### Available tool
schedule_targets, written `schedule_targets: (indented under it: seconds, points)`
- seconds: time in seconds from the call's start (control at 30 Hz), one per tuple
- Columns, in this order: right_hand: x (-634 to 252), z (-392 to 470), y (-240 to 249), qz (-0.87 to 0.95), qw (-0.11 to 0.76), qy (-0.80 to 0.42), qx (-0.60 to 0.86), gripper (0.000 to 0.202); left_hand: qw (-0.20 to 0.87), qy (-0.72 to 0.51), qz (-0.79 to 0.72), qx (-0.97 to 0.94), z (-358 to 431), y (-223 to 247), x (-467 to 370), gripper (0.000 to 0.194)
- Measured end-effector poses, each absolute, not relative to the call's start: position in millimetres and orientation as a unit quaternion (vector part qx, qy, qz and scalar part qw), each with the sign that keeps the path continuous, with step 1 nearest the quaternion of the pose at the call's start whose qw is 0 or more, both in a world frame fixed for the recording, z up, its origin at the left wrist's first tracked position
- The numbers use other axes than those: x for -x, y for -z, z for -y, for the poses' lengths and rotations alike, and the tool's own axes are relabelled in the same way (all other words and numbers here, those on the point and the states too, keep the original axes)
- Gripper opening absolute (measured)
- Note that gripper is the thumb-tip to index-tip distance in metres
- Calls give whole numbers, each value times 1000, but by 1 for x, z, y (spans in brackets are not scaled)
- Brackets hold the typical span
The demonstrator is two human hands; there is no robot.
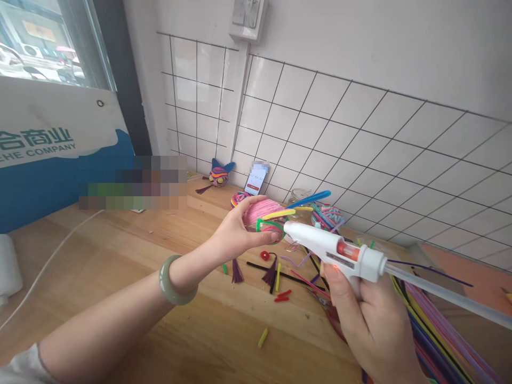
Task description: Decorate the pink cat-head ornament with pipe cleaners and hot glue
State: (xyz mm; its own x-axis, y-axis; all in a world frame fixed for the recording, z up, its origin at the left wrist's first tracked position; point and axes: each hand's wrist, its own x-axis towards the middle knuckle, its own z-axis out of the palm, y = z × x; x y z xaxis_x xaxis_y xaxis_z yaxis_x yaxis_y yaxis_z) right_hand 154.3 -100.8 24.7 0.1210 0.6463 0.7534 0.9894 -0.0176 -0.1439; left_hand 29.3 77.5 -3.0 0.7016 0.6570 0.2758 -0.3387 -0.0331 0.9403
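My left hand (244,226) is closed round a pink fuzzy piece (264,212) with green edging and yellow and blue pipe cleaners sticking out to the right. A pale green bangle (166,282) circles the left wrist. My right hand (370,314) grips a white glue gun (332,248) by its handle, with a long clear glue stick (440,293) leaving its back end. The gun's nozzle is at the right side of the pink piece; whether they touch is hard to tell. Below the piece lie dark purple tassels (237,272) and a red button-like bit (264,256).
Cut pipe cleaner bits (282,296) and pliers or scissors, partly hidden, lie on the wooden table (192,336). Long colored pipe cleaners (444,330) are at right. A phone (256,178), a glass jar (300,196) and a decorated mask-like figure (219,174) stand near the gridded wall.
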Motion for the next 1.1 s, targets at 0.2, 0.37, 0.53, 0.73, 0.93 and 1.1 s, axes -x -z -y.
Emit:
schedule_targets:
  seconds: [0.2,0.37,0.53,0.73,0.93,1.1]
  points:
    - [-154,99,-25,612,339,228,677,28,686,-364,-132,-615,-77,3,-29,76]
    - [-155,101,-24,602,342,240,681,29,696,-362,-128,-607,-76,2,-29,76]
    - [-155,100,-24,605,343,225,682,29,676,-367,-134,-625,-75,1,-29,74]
    - [-157,101,-24,604,341,237,680,32,688,-365,-133,-613,-77,2,-29,76]
    - [-158,102,-23,603,343,246,677,31,685,-366,-129,-616,-78,5,-29,76]
    - [-157,102,-25,603,342,242,679,30,696,-359,-126,-609,-77,4,-29,77]
